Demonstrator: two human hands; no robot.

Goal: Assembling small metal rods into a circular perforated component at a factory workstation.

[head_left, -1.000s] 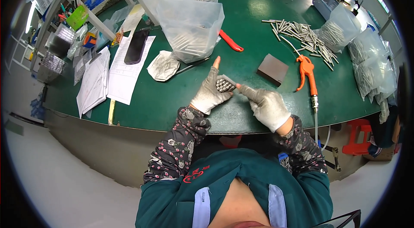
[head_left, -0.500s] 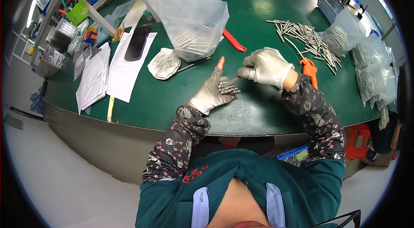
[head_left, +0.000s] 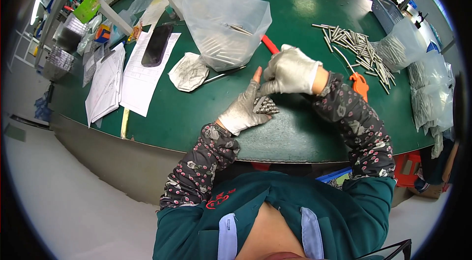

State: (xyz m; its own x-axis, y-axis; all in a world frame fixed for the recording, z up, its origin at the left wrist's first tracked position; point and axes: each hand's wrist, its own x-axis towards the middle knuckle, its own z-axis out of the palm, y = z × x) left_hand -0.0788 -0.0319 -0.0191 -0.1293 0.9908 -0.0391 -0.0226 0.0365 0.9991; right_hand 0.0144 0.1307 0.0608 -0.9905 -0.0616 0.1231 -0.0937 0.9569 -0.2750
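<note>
A bundle of short shiny metal pins (head_left: 268,106) lies in my gloved left hand (head_left: 242,110), ends facing right, with my bare thumb tip pointing up. A pale narrow strip shows beside the pins. My right hand (head_left: 292,71), in a whitish glove, is closed just above the left fingers. What its fingertips pinch is hidden. Behind it a red handle (head_left: 270,45) partly shows. To the right lies a loose pile of metal pins (head_left: 355,46), with an orange air blow gun (head_left: 360,85) at its near side.
A large translucent bag (head_left: 226,29) with pins stands behind my hands. Left of it lie a crumpled white cloth (head_left: 188,71), a dark phone (head_left: 157,46) and paper sheets (head_left: 142,88). More pin-filled bags (head_left: 430,92) and a grey-blue basket (head_left: 386,13) sit at the right.
My right hand has moved left and closer over my left hand, covering part of the red handle. My left hand has turned slightly, still holding the pins. The whole view has shifted a little.
</note>
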